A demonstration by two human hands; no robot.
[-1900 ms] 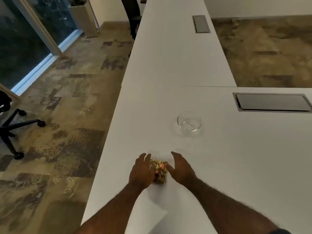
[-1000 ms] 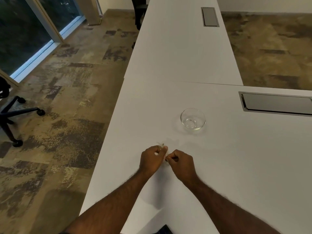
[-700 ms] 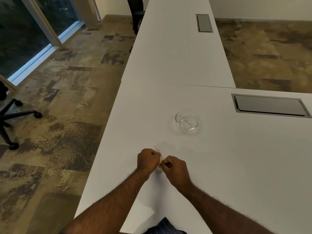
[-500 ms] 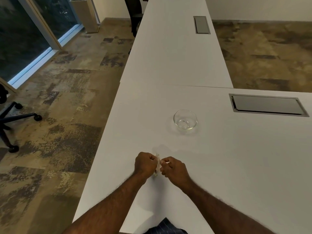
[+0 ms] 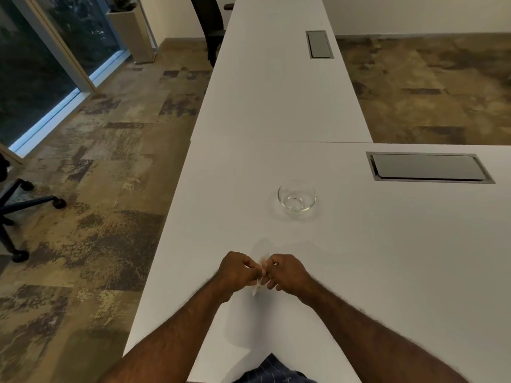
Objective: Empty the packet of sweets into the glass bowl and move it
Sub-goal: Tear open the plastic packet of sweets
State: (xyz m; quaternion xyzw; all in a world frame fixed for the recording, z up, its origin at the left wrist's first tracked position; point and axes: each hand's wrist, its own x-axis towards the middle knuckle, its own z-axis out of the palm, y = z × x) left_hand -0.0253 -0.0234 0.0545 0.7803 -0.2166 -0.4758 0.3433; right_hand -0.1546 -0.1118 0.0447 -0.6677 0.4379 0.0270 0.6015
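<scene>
An empty glass bowl [image 5: 296,195] stands on the white desk [image 5: 387,258], ahead and slightly right of my hands. My left hand [image 5: 237,272] and my right hand [image 5: 286,273] are held close together above the desk's near part. Both pinch the clear top edge of the packet of sweets [image 5: 260,280] between them. Only a thin sliver of the packet shows; the rest is hidden behind my fingers.
A grey cable hatch [image 5: 428,167] is set into the desk at the right. A second white desk with another hatch [image 5: 319,44] extends away. The desk's left edge drops to a patterned carpet, with an office chair base [image 5: 16,217] at far left.
My hands lifted the packet off the desk and closed on its top edge. Over the last half second they have barely moved, staying pinched together.
</scene>
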